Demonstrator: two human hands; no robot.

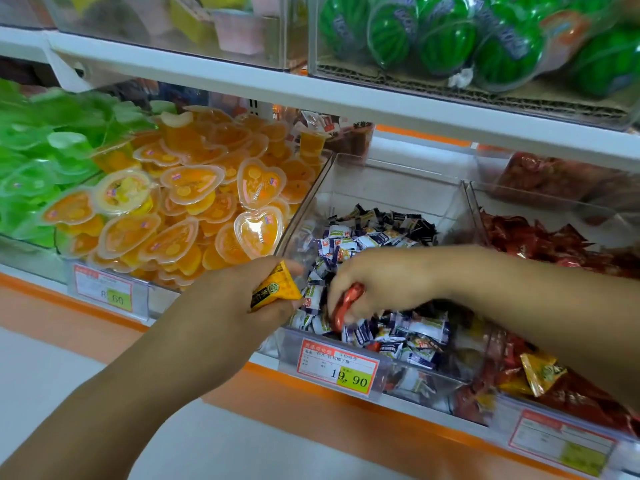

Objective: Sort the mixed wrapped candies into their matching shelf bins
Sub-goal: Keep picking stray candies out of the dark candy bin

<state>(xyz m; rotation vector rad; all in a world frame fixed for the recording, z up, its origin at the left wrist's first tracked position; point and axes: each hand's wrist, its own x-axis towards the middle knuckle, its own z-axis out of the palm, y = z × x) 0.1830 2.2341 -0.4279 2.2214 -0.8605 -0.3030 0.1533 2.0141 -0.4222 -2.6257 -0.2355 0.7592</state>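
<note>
My left hand (239,299) grips a yellow wrapped candy (277,289) at the front left corner of a clear middle bin (394,181). That bin holds several white and purple wrapped candies (408,337). My right hand (384,278) reaches into the bin from the right. Its fingers are closed on a red wrapped candy (346,303) just above the pile. Several red wrapped candies (540,240) fill the bin to the right. A yellow candy (540,372) lies among them near its front.
Orange heart-shaped jelly cups (194,209) fill the bin to the left, with green jelly cups (38,161) beyond. Watermelon-patterned packs (446,39) sit on the shelf above. Price tags (337,367) hang on the orange-edged shelf front.
</note>
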